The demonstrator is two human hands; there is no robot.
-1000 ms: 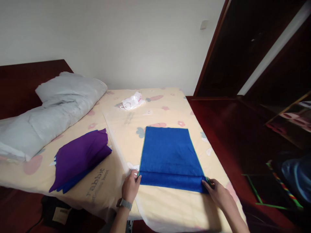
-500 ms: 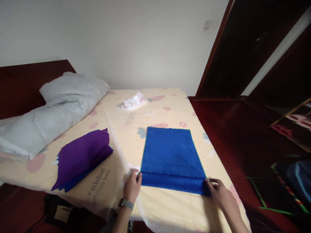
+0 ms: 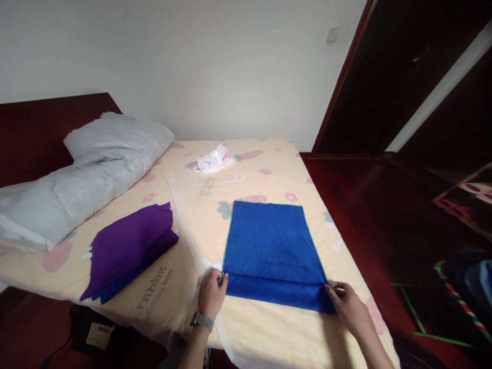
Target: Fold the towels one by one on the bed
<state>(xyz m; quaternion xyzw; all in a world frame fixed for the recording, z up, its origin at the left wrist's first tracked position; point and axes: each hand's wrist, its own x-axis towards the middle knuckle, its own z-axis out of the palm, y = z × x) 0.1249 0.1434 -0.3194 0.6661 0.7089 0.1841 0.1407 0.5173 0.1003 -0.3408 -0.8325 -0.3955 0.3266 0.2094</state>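
Observation:
A blue cloth with thin green edging lies flat on the bed, its near edge folded over into a strip. My left hand, with a watch on the wrist, pinches the left end of that fold. At the right end, my right hand grips the other corner of the fold between thumb and fingers. To the left rests a stack of folded cloths, purple on top with blue beneath.
The bed has a patterned cream sheet. A grey quilt lies bunched near the headboard. Farther back is a crumpled white plastic bag. A black bag sits below the bed's near left edge, and slippers stand at right.
My left fingers have closed more tightly on the fold's left corner, with a bit of green edging showing. My right hand keeps its grip; the camera view has shifted slightly.

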